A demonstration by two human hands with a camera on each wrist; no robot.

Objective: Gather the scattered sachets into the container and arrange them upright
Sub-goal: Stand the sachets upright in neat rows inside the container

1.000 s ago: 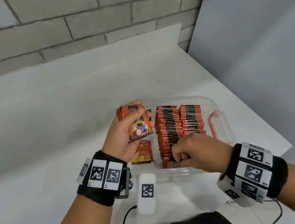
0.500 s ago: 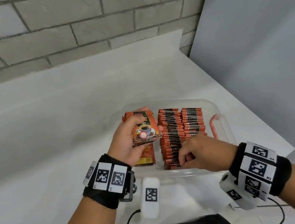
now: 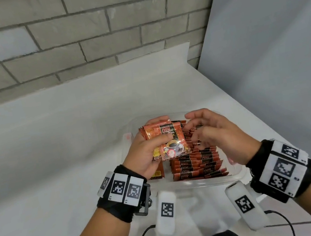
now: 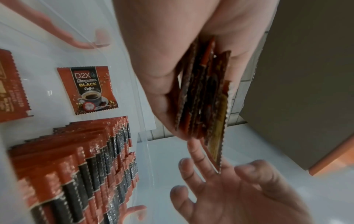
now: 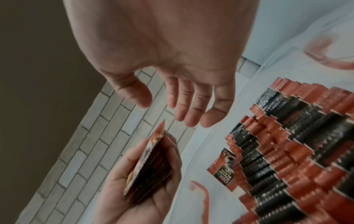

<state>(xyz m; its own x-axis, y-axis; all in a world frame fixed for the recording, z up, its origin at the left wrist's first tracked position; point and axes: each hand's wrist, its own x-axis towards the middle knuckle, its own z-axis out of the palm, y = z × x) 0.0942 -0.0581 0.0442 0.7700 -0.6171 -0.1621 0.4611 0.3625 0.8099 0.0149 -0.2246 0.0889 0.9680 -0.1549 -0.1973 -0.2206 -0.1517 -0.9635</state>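
My left hand (image 3: pixel 148 152) grips a stack of orange-and-black coffee sachets (image 3: pixel 168 140) above the left side of the clear plastic container (image 3: pixel 209 181); the same stack (image 4: pixel 205 97) shows edge-on in the left wrist view. My right hand (image 3: pixel 208 129) hovers open just right of the stack, fingers relaxed and holding nothing, palm (image 5: pixel 172 45) toward the sachets. Two rows of upright sachets (image 3: pixel 198 165) fill the container's right part. Loose sachets lie flat on the container's floor (image 4: pixel 89 89), partly hidden under my left hand in the head view.
The container stands on a white table (image 3: pixel 53 156) near its right edge. A grey brick wall (image 3: pixel 74 38) runs behind and a grey panel (image 3: pixel 284 53) stands at the right. Pink latches (image 5: pixel 203 201) sit on the container's sides. Cables hang near my body.
My right hand has left the front of the upright rows, lifted and opened beside the held stack. My left hand has raised the stack a little toward the far side.
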